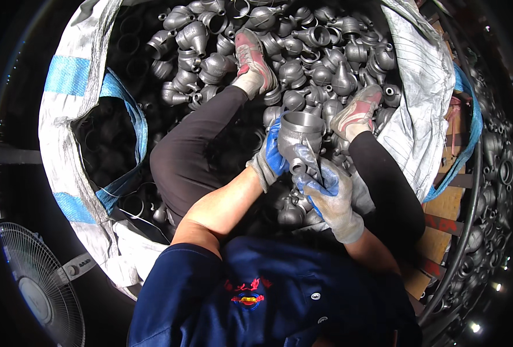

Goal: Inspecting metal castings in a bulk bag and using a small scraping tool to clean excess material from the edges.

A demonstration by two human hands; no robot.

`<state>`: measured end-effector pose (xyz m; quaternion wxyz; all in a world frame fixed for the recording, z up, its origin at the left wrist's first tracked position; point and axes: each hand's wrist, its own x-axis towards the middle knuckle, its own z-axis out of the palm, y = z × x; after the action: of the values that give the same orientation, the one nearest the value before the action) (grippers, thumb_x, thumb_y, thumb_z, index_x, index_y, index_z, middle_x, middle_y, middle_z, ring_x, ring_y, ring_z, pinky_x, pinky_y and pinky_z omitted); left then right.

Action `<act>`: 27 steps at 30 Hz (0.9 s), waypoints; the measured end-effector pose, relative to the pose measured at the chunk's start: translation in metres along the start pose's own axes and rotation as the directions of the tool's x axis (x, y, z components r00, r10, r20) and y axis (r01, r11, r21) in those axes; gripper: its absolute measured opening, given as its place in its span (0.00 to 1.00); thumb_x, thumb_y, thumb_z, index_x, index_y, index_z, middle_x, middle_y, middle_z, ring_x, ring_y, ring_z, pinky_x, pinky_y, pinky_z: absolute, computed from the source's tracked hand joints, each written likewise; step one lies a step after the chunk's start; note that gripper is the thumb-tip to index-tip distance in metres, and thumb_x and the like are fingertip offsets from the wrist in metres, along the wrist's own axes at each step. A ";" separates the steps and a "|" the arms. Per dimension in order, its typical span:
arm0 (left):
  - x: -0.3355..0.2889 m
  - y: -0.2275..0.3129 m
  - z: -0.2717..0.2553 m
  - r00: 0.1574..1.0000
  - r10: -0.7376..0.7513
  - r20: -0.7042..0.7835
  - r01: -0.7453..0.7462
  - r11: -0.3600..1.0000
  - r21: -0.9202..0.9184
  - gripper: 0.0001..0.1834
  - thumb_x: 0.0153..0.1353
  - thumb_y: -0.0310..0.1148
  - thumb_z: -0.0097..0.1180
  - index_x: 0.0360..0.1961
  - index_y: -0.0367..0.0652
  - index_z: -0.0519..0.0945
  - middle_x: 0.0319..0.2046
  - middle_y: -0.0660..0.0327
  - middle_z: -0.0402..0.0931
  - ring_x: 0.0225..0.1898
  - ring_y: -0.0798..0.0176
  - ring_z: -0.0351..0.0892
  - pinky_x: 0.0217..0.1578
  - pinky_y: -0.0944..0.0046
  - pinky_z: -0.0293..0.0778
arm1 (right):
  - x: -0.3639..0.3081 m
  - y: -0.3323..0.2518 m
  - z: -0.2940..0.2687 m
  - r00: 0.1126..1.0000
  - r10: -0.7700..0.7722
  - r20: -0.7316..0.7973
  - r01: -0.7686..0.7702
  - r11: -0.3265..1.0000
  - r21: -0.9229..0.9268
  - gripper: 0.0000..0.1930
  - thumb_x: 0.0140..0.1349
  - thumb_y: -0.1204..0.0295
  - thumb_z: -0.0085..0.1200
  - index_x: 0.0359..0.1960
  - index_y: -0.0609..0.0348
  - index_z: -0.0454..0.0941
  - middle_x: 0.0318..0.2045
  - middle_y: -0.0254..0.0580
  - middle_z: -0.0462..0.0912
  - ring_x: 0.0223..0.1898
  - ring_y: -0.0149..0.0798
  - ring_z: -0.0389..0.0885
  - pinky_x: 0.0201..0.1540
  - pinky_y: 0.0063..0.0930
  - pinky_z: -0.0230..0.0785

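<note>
A grey, wide-mouthed metal casting (294, 139) is at frame centre. The blue-and-grey-gloved left hand (274, 151) clasps its left side; the right hand (333, 194), gloved alike, curls at its lower right, exact grip unclear. Just above, pink-and-grey shoes (250, 58) rest among heaped grey castings (291, 75) within a white woven sack (65, 133); lower left, a caged fan (42, 289).

Deep darkness fills the outer edges of the room, while bright light falls on the large white woven bag (59, 133), which has blue bands and blue straps (135, 113). At lower left stands a pale electric fan (35, 298) with a round wire guard; above it a dull grey bar (16, 155) runs in from the edge. To the right lie wooden planks (446, 209) crossed by dark reddish bars (441, 224), with small bright lights (475, 328) at lower right.
</note>
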<state>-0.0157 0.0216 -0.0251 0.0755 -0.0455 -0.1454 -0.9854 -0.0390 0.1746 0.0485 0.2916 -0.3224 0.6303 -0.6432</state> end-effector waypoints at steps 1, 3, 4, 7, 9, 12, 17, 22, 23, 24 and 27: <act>-0.001 0.000 -0.001 1.000 0.003 -0.014 -0.002 0.996 0.086 0.25 0.69 0.47 0.31 0.55 0.39 0.66 0.44 0.54 0.74 0.45 0.58 0.76 0.48 0.58 0.74 | 0.001 -0.002 0.002 0.997 -0.077 -0.006 0.077 0.997 -0.012 0.16 0.53 0.80 0.59 0.44 0.64 0.75 0.28 0.34 0.75 0.27 0.23 0.69 0.30 0.19 0.65; -0.002 0.002 -0.002 0.999 -0.030 -0.040 0.032 0.999 0.041 0.24 0.69 0.46 0.31 0.54 0.38 0.67 0.43 0.55 0.74 0.44 0.59 0.76 0.48 0.58 0.74 | 0.002 -0.017 -0.001 0.998 0.041 0.037 -0.043 0.997 0.065 0.15 0.54 0.80 0.57 0.45 0.64 0.75 0.28 0.34 0.75 0.27 0.22 0.70 0.30 0.18 0.64; -0.001 0.003 -0.001 0.996 -0.069 -0.061 0.069 0.998 -0.004 0.23 0.69 0.45 0.30 0.53 0.38 0.67 0.42 0.55 0.74 0.44 0.59 0.76 0.48 0.58 0.74 | 0.002 -0.023 -0.003 0.985 0.153 0.084 -0.164 0.977 0.135 0.14 0.56 0.80 0.55 0.46 0.64 0.75 0.28 0.34 0.76 0.26 0.22 0.70 0.29 0.16 0.64; 0.001 0.001 -0.009 0.987 -0.116 -0.111 0.075 0.946 -0.314 0.21 0.69 0.42 0.30 0.51 0.38 0.68 0.42 0.55 0.74 0.43 0.60 0.76 0.46 0.59 0.74 | 0.003 -0.013 -0.019 0.973 0.224 0.052 -0.230 0.952 0.202 0.14 0.61 0.77 0.49 0.49 0.65 0.74 0.30 0.36 0.79 0.26 0.21 0.73 0.27 0.15 0.64; -0.001 0.008 0.015 0.983 0.119 -0.139 -0.011 0.797 0.604 0.19 0.70 0.38 0.29 0.50 0.38 0.68 0.43 0.55 0.74 0.43 0.60 0.76 0.46 0.59 0.74 | 0.009 -0.023 -0.026 0.963 0.269 0.038 -0.270 0.932 0.243 0.17 0.61 0.75 0.44 0.50 0.73 0.70 0.36 0.47 0.80 0.37 0.30 0.77 0.40 0.19 0.68; 0.000 0.008 0.022 0.977 0.122 -0.176 -0.017 0.864 0.504 0.21 0.69 0.40 0.29 0.52 0.37 0.67 0.45 0.52 0.73 0.44 0.57 0.76 0.47 0.58 0.75 | 0.010 -0.022 -0.026 0.961 0.278 -0.010 -0.266 0.929 0.256 0.18 0.61 0.75 0.44 0.52 0.73 0.69 0.37 0.48 0.79 0.39 0.31 0.77 0.42 0.20 0.69; 0.006 0.005 0.016 0.973 0.024 -0.228 -0.087 0.958 -0.272 0.26 0.67 0.46 0.31 0.56 0.35 0.65 0.49 0.48 0.71 0.49 0.50 0.75 0.49 0.52 0.75 | 0.011 -0.011 -0.019 0.943 0.301 -0.139 -0.261 0.933 0.248 0.16 0.60 0.80 0.49 0.51 0.66 0.72 0.34 0.36 0.80 0.29 0.20 0.73 0.32 0.12 0.65; 0.005 -0.002 -0.010 0.964 0.065 -0.257 -0.131 0.960 -0.246 0.23 0.67 0.43 0.36 0.55 0.36 0.66 0.51 0.49 0.70 0.51 0.51 0.73 0.52 0.51 0.72 | 0.017 -0.025 -0.014 0.945 0.306 -0.118 -0.255 0.911 0.323 0.18 0.58 0.80 0.53 0.52 0.66 0.72 0.36 0.35 0.79 0.32 0.21 0.74 0.36 0.14 0.67; 0.007 -0.001 -0.008 0.966 0.069 -0.247 -0.129 0.963 -0.235 0.23 0.67 0.42 0.37 0.55 0.37 0.66 0.51 0.50 0.70 0.51 0.52 0.73 0.54 0.51 0.71 | 0.018 -0.027 -0.016 0.934 0.332 -0.130 -0.282 0.911 0.300 0.18 0.58 0.80 0.53 0.52 0.66 0.72 0.36 0.35 0.79 0.32 0.22 0.75 0.37 0.15 0.67; 0.008 -0.001 -0.007 0.968 0.073 -0.238 -0.128 0.966 -0.225 0.22 0.67 0.41 0.38 0.55 0.37 0.66 0.52 0.50 0.70 0.52 0.52 0.73 0.55 0.51 0.70 | 0.017 -0.024 -0.018 0.933 0.332 -0.135 -0.281 0.912 0.299 0.18 0.58 0.80 0.53 0.52 0.66 0.72 0.36 0.35 0.79 0.32 0.22 0.75 0.37 0.15 0.67; 0.011 0.005 -0.009 0.961 0.014 -0.274 -0.080 0.970 -0.229 0.21 0.67 0.40 0.38 0.55 0.38 0.66 0.52 0.50 0.70 0.52 0.53 0.73 0.56 0.51 0.69 | 0.017 -0.017 -0.023 0.934 0.301 -0.195 -0.225 0.916 0.332 0.18 0.58 0.80 0.53 0.52 0.64 0.73 0.34 0.35 0.79 0.31 0.21 0.74 0.34 0.13 0.67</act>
<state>-0.0264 0.0131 -0.0312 0.1122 0.0774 -0.0135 -0.9906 -0.0673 0.1764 0.0659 0.3430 -0.1043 0.5922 -0.7217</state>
